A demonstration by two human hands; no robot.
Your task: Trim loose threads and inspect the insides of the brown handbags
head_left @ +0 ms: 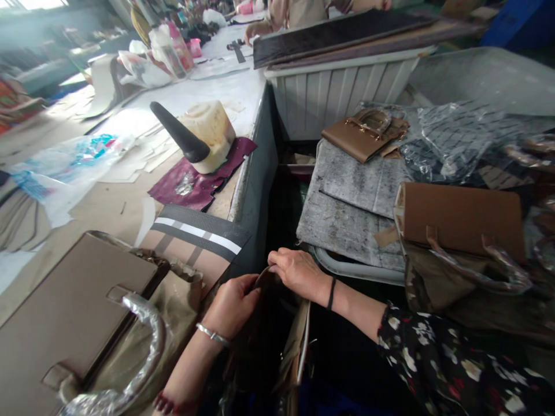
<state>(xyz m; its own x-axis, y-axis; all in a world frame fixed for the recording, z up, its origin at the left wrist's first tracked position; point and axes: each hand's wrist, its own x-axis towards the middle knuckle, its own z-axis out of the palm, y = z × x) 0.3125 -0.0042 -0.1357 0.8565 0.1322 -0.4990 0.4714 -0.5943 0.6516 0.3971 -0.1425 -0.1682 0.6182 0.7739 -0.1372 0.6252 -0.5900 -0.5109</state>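
Note:
In the lower middle, both hands grip the upper edge of a brown bag piece (295,346) that hangs down between my forearms. My left hand (232,306), with a silver bangle at the wrist, pinches the edge between thumb and fingers. Just to its right, my right hand (299,274) is closed on the same edge, fingers curled over it. The lower part of the piece is lost in shadow. Left of my hands lies a taupe handbag (78,306) with its handle (151,346) wrapped in clear film.
A worktable (247,190) runs along the left, bearing a stained plastic container (212,127) with a black handle-like tool (180,133). On the right, brown handbags (463,219) and grey padded sheets (347,202) rest on a cart (347,268). A co-worker's hand (258,30) is at the back.

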